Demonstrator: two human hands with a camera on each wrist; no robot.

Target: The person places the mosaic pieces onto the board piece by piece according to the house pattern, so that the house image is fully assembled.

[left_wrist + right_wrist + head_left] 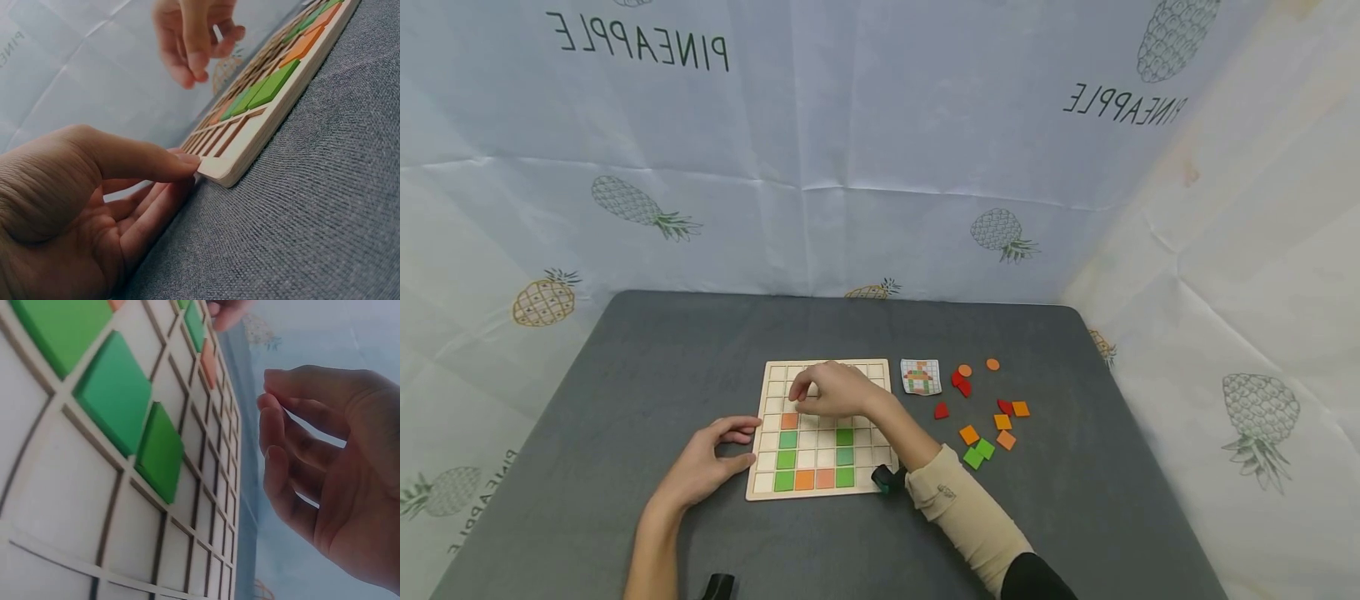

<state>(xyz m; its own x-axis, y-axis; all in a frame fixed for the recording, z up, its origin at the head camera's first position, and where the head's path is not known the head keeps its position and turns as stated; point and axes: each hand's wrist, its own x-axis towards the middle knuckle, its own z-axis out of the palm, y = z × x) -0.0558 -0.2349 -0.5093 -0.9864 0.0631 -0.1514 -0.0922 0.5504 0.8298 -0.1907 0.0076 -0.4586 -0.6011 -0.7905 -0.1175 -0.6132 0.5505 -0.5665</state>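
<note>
Grey table (700, 350) — on it, wooden grid board (826, 459), patterned card (921, 377), loose coloured pieces (1002, 422)

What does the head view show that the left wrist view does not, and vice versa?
Only the head view shows the pattern card, the loose red, orange and green pieces, and the beige sleeve. Only the left wrist view shows the palm of the left hand. Both show the gridded board, its green and orange tiles, the left hand, the right hand and the grey table.

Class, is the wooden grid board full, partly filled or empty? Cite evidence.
Partly filled: green tiles and orange tiles sit in the wooden grid board, but many of its spaces are bare.
</note>
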